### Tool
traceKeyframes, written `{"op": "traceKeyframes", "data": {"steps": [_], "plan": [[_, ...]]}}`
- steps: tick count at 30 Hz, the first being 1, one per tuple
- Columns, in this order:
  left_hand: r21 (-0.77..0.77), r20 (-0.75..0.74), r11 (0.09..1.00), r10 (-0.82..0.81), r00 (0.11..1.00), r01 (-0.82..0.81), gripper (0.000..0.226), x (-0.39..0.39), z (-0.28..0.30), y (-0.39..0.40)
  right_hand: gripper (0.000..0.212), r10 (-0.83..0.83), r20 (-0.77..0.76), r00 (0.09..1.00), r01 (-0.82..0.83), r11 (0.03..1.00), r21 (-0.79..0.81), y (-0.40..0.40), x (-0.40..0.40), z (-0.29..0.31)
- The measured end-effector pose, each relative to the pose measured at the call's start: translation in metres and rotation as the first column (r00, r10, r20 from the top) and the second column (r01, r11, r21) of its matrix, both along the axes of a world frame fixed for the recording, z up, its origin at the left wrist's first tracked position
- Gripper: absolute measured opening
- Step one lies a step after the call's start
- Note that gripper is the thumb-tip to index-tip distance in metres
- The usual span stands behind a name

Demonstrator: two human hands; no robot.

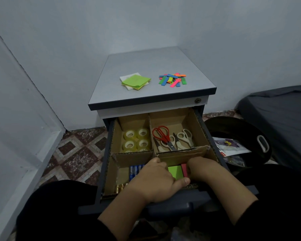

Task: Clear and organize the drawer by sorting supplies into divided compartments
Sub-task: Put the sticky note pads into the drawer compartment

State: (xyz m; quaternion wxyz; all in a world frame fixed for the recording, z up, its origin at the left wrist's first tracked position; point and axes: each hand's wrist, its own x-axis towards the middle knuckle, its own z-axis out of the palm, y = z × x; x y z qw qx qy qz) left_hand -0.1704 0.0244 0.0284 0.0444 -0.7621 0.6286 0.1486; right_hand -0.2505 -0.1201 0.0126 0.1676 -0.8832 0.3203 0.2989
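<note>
Both hands are working in the drawer's [109,164] lower-right compartment. Left hand [155,181] is gripping the green sticky-note pad [175,171], thumb along its near edge; right hand [201,168] is holding the pink pad [184,169] beside it. Pads look light and slightly flexible; best gripping by opposite edges, since loose top sheets could peel.

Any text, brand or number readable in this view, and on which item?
Nothing reads clearly.
Blue batteries: label print, too blurred.
Gold batteries: no legible marking.
Printed packet in the black bin: red corner tag and lettering, too small.
Green sticky notes on the cabinet top: faint marks, unreadable.
</note>
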Motion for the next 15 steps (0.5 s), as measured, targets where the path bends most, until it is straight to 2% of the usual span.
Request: {"op": "traceKeyframes", "data": {"steps": [7, 11, 13, 15], "plan": [[-0.018, -0.009, 1.0, -0.019, 1.0, 0.019, 0.08, 0.001, -0.002, -0.001, 0.03, 0.061, -0.036, 0.997, -0.062, 0.998, -0.006, 0.0, 0.0, 0.001], [-0.078, -0.019, 0.997, -0.028, 0.999, 0.026, 0.1, 0.007, -0.017, -0.002, 0.03, 0.059, -0.025, 0.998, -0.059, 0.998, 0.001, 0.002, -0.003, 0.004], [-0.104, -0.048, 0.994, -0.02, 0.999, 0.015, 0.096, 0.009, -0.018, -0.001, 0.03, 0.033, 0.007, 0.999, -0.033, 0.999, 0.027, 0.003, -0.005, 0.009], [-0.157, -0.162, 0.987, 0.008, 0.987, -0.033, 0.079, 0.009, -0.011, 0.0, 0.028, 0.008, 0.074, 0.997, -0.012, 0.999, 0.053, 0.002, -0.007, 0.02]]}}
